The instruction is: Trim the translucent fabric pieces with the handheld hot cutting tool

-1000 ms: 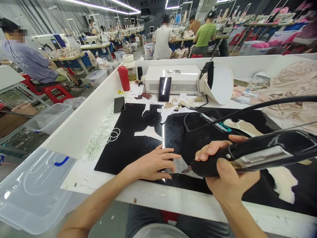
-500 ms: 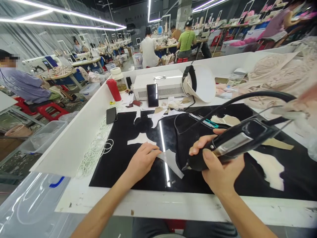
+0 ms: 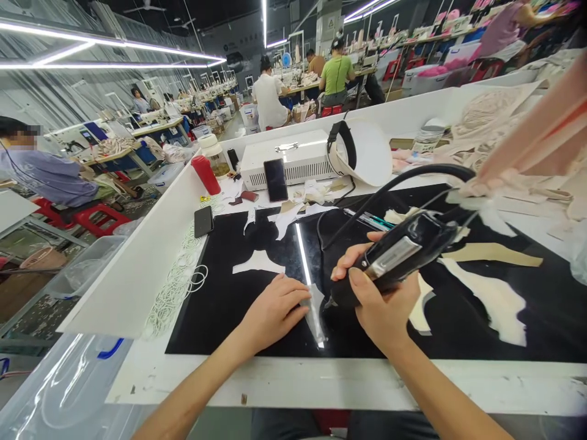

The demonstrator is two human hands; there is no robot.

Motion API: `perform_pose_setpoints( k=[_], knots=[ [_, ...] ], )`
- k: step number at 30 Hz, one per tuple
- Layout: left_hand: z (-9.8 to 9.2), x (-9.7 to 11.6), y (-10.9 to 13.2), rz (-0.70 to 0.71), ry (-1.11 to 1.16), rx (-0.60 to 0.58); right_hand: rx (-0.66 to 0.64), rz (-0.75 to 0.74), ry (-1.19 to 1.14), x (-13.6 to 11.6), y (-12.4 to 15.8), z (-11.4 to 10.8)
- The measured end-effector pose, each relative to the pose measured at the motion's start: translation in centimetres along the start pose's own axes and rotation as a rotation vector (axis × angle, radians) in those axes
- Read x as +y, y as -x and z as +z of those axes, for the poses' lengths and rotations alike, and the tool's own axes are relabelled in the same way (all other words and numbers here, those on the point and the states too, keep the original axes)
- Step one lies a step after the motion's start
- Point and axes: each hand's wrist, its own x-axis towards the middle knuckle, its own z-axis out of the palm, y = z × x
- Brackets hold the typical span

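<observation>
My left hand lies flat on the black mat, fingers stretched over the left edge of a thin greyish cut piece. In my right hand is a black corded hand tool with a silver plate on its side. Its pointed metal tip is at the right edge of the greyish piece; whether it touches cannot be made out. A white cut piece rests beyond my left hand. Cream pieces and a tan strip lie to the right, partly behind the tool.
Pale elastic loops heap along the left wall. At the back stand a white vented box, a phone, a red cup and a visor. Pink cloth hangs near the tool's rear. People sit at sewing tables beyond.
The greyish piece has turned more upright under my left hand, whose fingers have flattened out. My right hand and the tool have moved left, uncovering a cream piece.
</observation>
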Motion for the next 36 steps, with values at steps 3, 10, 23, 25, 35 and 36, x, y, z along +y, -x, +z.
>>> perform_pose_setpoints(
  k=[3,10,23,25,35,36],
  knots=[
    [0.4,1.1,-0.4,-0.037,0.055,-0.03,0.009,-0.003,0.0,0.4,-0.2,0.3],
    [0.9,1.0,-0.2,-0.064,0.048,-0.093,0.001,0.003,-0.012,1.1,-0.2,0.5],
    [0.6,0.6,0.5,-0.077,0.101,-0.146,-0.044,-0.02,0.018,1.5,0.0,0.2],
    [0.6,0.7,0.4,-0.074,0.116,-0.14,-0.055,-0.016,0.018,1.7,0.0,0.2],
    [0.9,0.4,0.6,-0.045,0.157,-0.099,-0.059,0.001,0.038,1.2,0.3,0.5],
    [0.9,0.4,0.6,-0.041,0.158,-0.096,-0.065,0.002,0.03,1.1,0.4,0.5]
  ],
)
